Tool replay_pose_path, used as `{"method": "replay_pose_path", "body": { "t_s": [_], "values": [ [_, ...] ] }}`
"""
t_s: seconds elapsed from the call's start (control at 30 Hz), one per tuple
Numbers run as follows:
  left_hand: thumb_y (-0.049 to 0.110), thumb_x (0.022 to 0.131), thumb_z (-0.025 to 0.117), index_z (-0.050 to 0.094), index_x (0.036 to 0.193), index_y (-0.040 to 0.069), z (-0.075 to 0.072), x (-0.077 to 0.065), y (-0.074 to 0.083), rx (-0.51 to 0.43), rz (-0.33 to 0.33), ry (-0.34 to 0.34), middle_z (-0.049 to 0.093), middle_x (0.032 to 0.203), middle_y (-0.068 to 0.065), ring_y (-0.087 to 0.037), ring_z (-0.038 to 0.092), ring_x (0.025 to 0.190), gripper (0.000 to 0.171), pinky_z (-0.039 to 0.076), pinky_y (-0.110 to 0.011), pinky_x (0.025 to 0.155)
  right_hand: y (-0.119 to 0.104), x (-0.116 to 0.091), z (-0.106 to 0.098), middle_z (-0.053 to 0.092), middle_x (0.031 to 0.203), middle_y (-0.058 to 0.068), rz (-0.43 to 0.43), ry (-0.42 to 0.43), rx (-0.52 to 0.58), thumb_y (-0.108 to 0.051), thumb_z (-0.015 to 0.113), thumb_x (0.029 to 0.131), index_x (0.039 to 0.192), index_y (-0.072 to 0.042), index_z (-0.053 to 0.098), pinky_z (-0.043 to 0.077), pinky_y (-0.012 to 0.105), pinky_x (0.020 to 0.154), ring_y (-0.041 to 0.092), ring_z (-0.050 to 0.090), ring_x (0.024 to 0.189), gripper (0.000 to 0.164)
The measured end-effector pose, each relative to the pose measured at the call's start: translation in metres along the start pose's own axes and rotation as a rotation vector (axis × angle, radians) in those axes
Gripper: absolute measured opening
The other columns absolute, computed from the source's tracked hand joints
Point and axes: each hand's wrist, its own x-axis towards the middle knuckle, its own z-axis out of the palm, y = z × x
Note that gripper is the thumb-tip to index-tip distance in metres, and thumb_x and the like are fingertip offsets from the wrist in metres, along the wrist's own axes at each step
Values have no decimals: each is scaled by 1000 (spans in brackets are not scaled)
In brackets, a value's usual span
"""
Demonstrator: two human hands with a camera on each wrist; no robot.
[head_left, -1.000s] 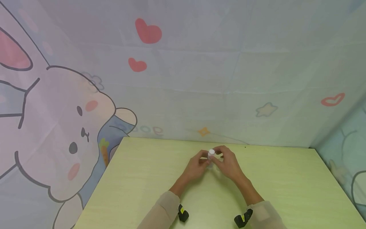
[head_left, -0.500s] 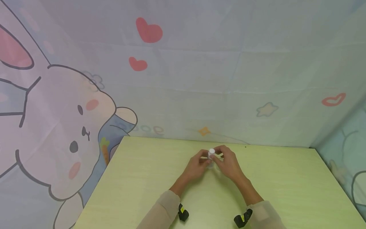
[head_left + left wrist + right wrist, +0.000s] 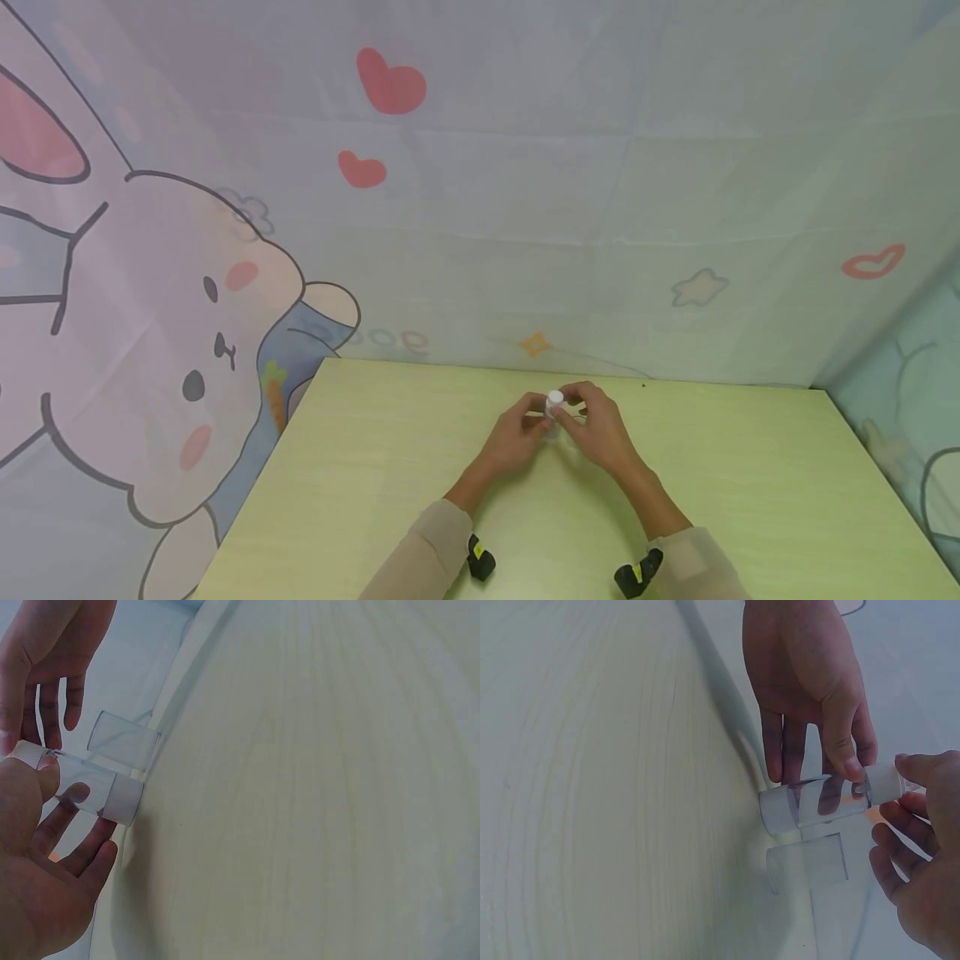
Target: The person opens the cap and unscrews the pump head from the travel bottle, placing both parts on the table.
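Head view: long axis upright, clear bottle at two o'clock from left hand, gripped round the body, and ten o'clock from right hand, pinched by the white cap.

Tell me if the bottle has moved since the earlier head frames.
No: in the head view, the bottle shows no visible shift against the back edge of the table.

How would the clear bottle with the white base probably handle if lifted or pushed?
The bottle seems stiff: its walls look straight under the left hand. Its smooth, clear side may be slippery. Being tall and narrow, it would probably tip if pushed near its top, then perhaps roll on its round body.
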Motion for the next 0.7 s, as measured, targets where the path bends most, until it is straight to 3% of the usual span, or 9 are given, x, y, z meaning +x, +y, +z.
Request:
{"method": "replay_pose_path", "body": {
  "t_s": [0.43, 0.7],
  "values": [
    [19, 108, 65, 61, 137, 20, 1, -1, 1, 8, -21, 10, 66, 138, -8, -28, 69, 123, 30, 59, -37, 99, -1, -1, 3, 69, 117, 13, 47, 14, 30, -21, 78, 100, 119, -2, 66, 55, 51, 95, 36, 64, 111, 30],
    [21, 108, 64, 60, 138, 19, 0, 0, 0, 7, 10, -1, 65, 139, -10, -31, 69, 124, 30, 59, -40, 99, -3, 0, 1, 69, 118, 15, 26, 10, 23, -17, 76, 101, 121, 0, 66, 56, 51, 94, 36, 64, 111, 28]
  ]
}}
